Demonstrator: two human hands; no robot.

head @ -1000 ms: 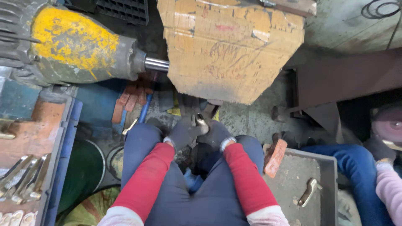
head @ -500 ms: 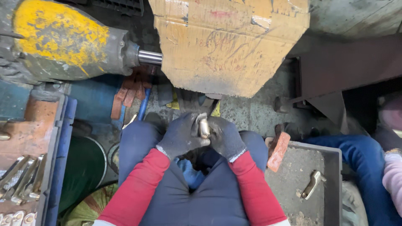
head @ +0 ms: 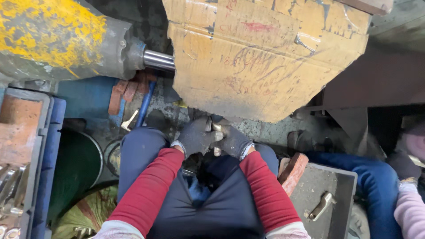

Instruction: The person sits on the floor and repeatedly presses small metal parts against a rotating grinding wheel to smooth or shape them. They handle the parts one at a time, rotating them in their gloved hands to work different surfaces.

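Left hand (head: 197, 137) and right hand (head: 232, 140), in dark knit gloves, now raised off lap, pinching together small pale brass-coloured metal fitting (head: 217, 128) beneath scribbled brown cardboard sheet (head: 265, 53).

Both gloved hands have risen off the lap. The left hand (head: 197, 137) and right hand (head: 232, 140) now press closer around the small brass-coloured metal piece (head: 217, 128).

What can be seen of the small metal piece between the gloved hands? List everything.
The small metal piece is pale, brass-coloured and shiny, mostly hidden, so its full shape cannot be told. It sits upright between the left hand and the right hand, both in dark grey work gloves, whose fingers close around it. It is held above the person's knees, just below the lower edge of the worn cardboard sheet.
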